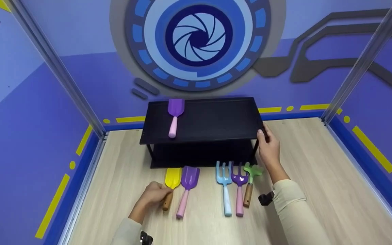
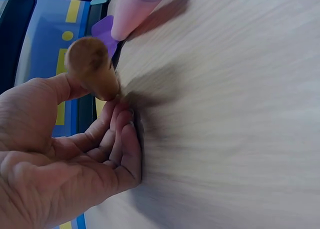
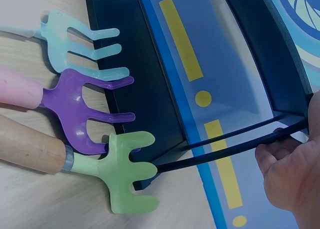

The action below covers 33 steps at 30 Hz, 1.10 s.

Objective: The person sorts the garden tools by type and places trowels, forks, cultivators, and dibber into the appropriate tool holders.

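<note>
Left hand (image 1: 153, 194) is closing its grip around the wooden handle of the yellow plastic trowel (image 1: 171, 185), which is lying on the pale wood-grain surface (image 1: 318, 177) at the left end of a row of toy garden tools; the left wrist view is showing thumb and fingers curled about that brown handle end (image 2: 92, 68), fingertips touching the surface. Just beside it, a purple plastic trowel with a pink handle (image 1: 187, 189) is lying parallel. Further right, three forks are sitting close together with their tines toward the shelf: a light blue plastic fork (image 1: 224, 187), a purple plastic fork with a pink handle (image 1: 239, 190), and a green plastic rake with a wooden handle (image 1: 250, 182). Behind the row, a black two-tier metal shelf (image 1: 216, 119) is standing against the blue wall, carrying a second purple scoop with a pink handle (image 1: 174, 115) on the left of its top tier. Right hand (image 1: 268, 146) is grasping the shelf's front right corner, fingers wrapping the top edge and the thin black leg (image 3: 235, 149).
</note>
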Motion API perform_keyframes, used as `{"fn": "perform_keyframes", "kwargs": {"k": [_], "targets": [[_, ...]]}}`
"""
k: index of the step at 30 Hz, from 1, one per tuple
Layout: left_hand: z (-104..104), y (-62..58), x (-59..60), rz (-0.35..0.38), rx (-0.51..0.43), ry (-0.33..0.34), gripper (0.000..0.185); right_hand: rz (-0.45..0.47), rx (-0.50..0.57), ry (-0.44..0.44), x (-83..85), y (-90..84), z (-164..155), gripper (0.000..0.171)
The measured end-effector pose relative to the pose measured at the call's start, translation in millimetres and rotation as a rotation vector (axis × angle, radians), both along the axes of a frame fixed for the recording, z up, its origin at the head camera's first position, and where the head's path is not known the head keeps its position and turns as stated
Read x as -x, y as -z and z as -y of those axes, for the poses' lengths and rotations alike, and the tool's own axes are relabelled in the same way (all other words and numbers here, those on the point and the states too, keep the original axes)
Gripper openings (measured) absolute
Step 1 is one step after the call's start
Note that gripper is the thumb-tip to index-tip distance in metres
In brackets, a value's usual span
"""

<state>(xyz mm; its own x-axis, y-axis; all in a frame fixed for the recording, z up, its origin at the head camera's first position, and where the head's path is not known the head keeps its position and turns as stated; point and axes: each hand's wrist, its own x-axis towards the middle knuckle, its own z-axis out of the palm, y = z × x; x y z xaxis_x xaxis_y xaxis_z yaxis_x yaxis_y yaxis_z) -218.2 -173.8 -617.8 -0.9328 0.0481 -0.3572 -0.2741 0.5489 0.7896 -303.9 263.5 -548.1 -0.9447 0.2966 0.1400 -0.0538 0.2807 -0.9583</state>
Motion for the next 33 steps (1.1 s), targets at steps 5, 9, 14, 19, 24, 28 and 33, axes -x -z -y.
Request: {"fn": "perform_keyframes", "kwargs": {"k": [5,9,14,19,24,28,33], "targets": [[-1.1,-2.9,1.2,0.025,0.004,-0.005,0.043,0.01,-0.003,0.005,-0.3,-0.4,0.5,0.056],[-6.7,-5.2,2.0,0.054,0.005,0.019,0.039,0.01,-0.005,0.009,-0.5,-0.5,0.8,0.056],[-12.6,-5.0,2.4,0.074,0.013,0.045,0.029,0.001,-0.002,0.011,-0.7,0.0,0.9,0.056],[-14.4,-4.3,3.1,0.071,0.019,0.04,0.027,0.007,-0.001,0.012,-1.2,-0.2,0.5,0.057],[-14.6,-3.4,2.3,0.076,-0.004,0.031,0.031,0.009,0.014,0.013,-1.9,0.6,-0.2,0.057],[-14.2,-2.9,0.6,0.078,-0.023,0.021,0.034,0.001,0.004,0.012,-2.0,0.1,0.2,0.057],[-13.1,-3.8,-0.1,0.072,-0.038,0.023,0.034,-0.007,0.001,0.018,-1.5,-0.4,1.3,0.058]]}}
